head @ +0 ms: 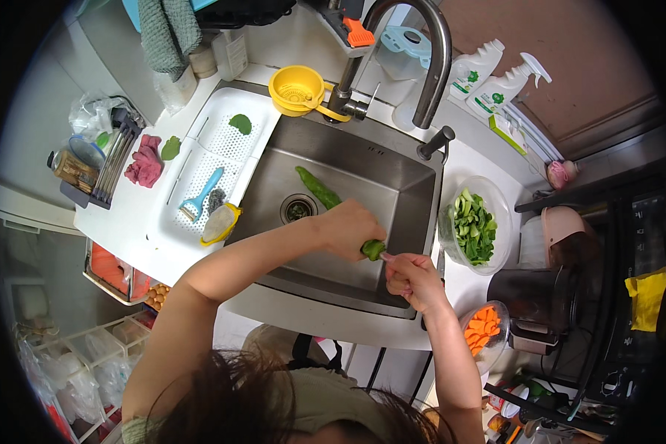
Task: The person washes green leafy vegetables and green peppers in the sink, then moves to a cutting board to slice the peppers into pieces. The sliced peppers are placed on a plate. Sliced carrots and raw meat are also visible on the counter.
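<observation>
My left hand (351, 230) is wrapped around the middle of a long green pepper (317, 187), over the stainless steel sink (341, 277). One narrow end points away towards the sink's far side. The blunt end pokes out of my left fist, towards my right hand (416, 282). A finger or thumb of the right hand meets that blunt end, and its other fingers are curled in. Whether they pinch a stem there is too small to tell. The sink drain (298, 209), with green scraps in its strainer, lies beyond my left wrist.
A white draining tray (200, 139) at the left holds a blue peeler (202, 194). A yellow strainer (297, 89) stands by the faucet (444, 66). On the right are a bowl of chopped greens (474, 227) and a container of carrot pieces (483, 330).
</observation>
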Demonstrator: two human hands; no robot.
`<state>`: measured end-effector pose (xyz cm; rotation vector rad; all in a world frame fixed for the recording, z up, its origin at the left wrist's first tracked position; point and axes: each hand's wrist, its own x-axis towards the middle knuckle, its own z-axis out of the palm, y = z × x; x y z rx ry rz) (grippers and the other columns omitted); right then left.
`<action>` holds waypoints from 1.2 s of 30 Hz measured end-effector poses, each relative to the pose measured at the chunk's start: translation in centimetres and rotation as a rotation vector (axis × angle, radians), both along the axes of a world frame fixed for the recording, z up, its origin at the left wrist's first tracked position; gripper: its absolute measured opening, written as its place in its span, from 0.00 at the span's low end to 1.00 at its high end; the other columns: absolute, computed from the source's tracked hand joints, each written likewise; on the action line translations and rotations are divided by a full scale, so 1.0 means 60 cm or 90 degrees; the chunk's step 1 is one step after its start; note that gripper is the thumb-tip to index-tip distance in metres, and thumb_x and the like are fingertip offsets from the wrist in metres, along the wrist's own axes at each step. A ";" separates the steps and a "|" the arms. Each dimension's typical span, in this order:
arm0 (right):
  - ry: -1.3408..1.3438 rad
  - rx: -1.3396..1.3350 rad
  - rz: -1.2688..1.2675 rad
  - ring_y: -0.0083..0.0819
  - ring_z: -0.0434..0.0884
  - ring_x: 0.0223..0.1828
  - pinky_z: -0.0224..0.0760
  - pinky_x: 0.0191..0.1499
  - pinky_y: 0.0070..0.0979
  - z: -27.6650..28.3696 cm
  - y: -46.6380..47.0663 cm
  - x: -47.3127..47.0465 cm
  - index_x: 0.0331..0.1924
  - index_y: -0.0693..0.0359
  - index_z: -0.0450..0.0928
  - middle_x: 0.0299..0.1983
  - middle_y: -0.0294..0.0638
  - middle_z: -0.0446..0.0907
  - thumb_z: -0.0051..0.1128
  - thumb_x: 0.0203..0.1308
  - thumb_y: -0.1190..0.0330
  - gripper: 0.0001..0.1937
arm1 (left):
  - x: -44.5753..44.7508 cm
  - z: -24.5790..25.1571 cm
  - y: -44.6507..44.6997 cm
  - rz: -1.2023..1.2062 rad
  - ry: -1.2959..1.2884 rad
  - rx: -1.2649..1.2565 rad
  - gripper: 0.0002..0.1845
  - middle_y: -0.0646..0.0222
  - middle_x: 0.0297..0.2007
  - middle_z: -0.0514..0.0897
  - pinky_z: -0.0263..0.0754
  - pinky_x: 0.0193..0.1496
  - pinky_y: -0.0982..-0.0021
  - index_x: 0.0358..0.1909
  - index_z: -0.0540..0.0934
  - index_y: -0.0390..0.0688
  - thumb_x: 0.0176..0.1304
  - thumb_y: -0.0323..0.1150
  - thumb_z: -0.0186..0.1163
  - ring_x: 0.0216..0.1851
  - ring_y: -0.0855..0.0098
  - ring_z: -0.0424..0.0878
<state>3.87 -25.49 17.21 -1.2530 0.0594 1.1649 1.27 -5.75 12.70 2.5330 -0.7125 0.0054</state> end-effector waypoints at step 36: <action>-0.459 -0.322 0.051 0.17 0.66 0.19 0.57 0.24 0.19 -0.184 0.013 0.018 0.22 0.65 0.80 0.16 0.32 0.73 0.52 0.61 0.66 0.14 | 0.037 -0.141 0.008 0.003 0.159 0.123 0.11 0.61 0.24 0.80 0.72 0.32 0.60 0.25 0.79 0.47 0.43 0.42 0.62 0.29 0.58 0.79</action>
